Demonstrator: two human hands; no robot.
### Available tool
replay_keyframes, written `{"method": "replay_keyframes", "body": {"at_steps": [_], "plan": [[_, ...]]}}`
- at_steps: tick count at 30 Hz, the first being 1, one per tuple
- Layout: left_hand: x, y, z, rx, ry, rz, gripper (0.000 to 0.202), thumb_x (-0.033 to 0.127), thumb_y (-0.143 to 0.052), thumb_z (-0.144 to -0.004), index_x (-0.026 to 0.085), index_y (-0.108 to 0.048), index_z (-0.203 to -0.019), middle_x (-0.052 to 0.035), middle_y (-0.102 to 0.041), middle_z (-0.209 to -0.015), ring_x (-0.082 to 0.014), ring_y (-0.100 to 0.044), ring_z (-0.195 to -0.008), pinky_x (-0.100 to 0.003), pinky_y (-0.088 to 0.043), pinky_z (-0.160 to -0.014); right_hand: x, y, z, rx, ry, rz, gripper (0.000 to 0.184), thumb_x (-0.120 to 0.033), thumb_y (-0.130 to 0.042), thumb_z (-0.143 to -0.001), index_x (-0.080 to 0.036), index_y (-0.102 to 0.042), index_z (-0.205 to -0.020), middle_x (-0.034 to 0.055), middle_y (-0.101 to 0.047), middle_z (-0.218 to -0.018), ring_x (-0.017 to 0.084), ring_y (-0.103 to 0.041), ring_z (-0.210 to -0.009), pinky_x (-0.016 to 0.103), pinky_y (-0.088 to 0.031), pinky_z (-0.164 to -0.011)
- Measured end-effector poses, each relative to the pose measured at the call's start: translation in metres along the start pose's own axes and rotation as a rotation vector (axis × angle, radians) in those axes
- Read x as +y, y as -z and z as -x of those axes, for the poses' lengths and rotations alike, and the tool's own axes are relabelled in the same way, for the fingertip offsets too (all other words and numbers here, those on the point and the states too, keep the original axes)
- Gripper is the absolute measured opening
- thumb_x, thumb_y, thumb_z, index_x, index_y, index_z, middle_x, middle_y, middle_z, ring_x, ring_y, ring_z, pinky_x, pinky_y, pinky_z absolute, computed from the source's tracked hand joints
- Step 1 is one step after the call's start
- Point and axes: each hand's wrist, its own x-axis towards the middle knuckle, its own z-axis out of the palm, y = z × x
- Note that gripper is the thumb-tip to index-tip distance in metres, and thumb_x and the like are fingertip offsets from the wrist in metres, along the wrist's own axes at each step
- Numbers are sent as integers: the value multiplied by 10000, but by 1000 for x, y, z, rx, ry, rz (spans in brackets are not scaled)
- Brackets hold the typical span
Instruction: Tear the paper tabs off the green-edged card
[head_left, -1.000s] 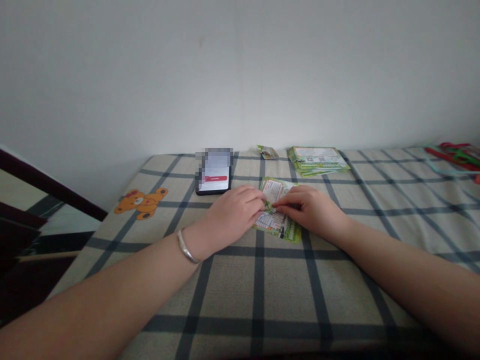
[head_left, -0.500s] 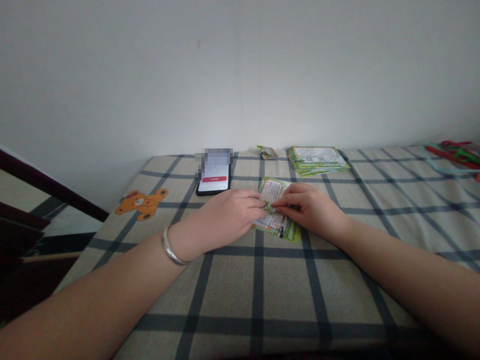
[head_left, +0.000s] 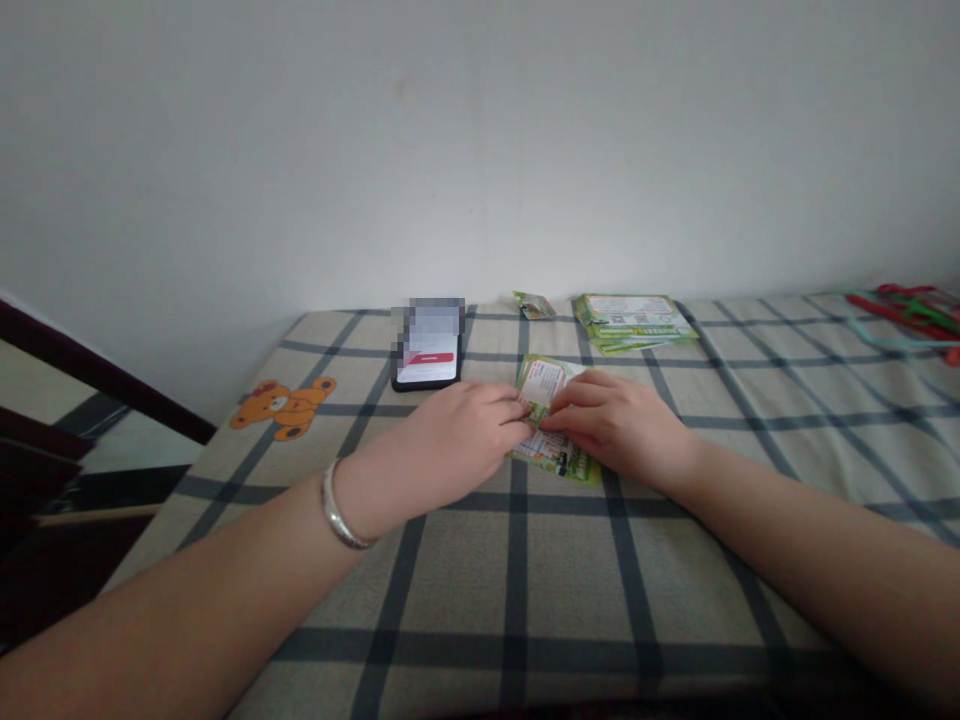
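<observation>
The green-and-white packet [head_left: 556,455] lies flat on the checked cloth covering the desk [head_left: 465,580], between the person's two hands and partly hidden by them; whether it is one layer or several cannot be told. The left hand [head_left: 469,435] rests with its fingers loosely curved over the packet's left edge, its thumb out of sight, so its hold cannot be judged. The right hand [head_left: 626,425] has its thumb and fingers drawn nearly together over the packet's middle; a pinch seems likely, but the contact is hidden.

Should the left hand press too lightly while the right pulls, the packet could skid or swivel on the cloth. Fingertips crowded this close could also crease its printed face, or drag up the cloth beneath. The phone [head_left: 429,345] lies just beyond the left hand and might be nudged by a careless knuckle; the packet stack [head_left: 637,315], farther back, looks safer
</observation>
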Motion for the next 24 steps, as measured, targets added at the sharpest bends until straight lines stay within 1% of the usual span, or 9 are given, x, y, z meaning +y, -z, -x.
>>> {"method": "replay_keyframes", "body": {"at_steps": [4,7,11,15,18,24], "plan": [[3,-1,0,9,32,11,146,140,-555,-860,161,-647,-973,-77,-665,-1017,-232,-560,-1093,-418,-492,-938,-1,2,-1,-34,21,55,210,-197,-509,-926,-228,-709,-983,40,-674,-939,182,-550,-832,311,-433,-739],[3,1,-1,-6,31,21,157,133,-553,-855,161,-646,-979,-76,-664,-1018,-230,-560,-1093,-410,-494,-941,-3,4,-1,-61,41,103,192,-188,-530,-914,-224,-711,-970,43,-671,-912,184,-551,-820,317,-423,-732],[2,5,-2,-39,25,43,192,114,-547,-843,167,-656,-993,-74,-665,-1027,-226,-563,-1102,-393,-496,-950,-3,8,-3,-101,4,31,226,-179,-507,-921,-232,-713,-998,44,-683,-928,176,-577,-854,307,-431,-770],[2,4,0,-10,40,32,195,119,-565,-824,167,-654,-991,-82,-655,-1040,-240,-567,-1087,-415,-498,-934,-3,10,-2,-102,-22,-40,236,-147,-520,-890,-226,-720,-985,44,-699,-967,171,-609,-880,301,-443,-791],[3,3,1,-14,69,29,188,117,-567,-816,169,-651,-977,-84,-645,-1047,-239,-572,-1070,-412,-499,-921,-4,9,-1,-99,-37,-31,221,-147,-543,-866,-226,-719,-974,38,-703,-977,173,-620,-869,304,-448,-781],[2,6,1,-56,69,51,198,112,-568,-810,171,-652,-979,-71,-647,-1053,-235,-573,-1077,-406,-492,-940,-7,11,-2,-115,-43,64,205,-150,-561,-846,-232,-720,-946,36,-684,-949,189,-591,-863,312,-436,-748]]}}
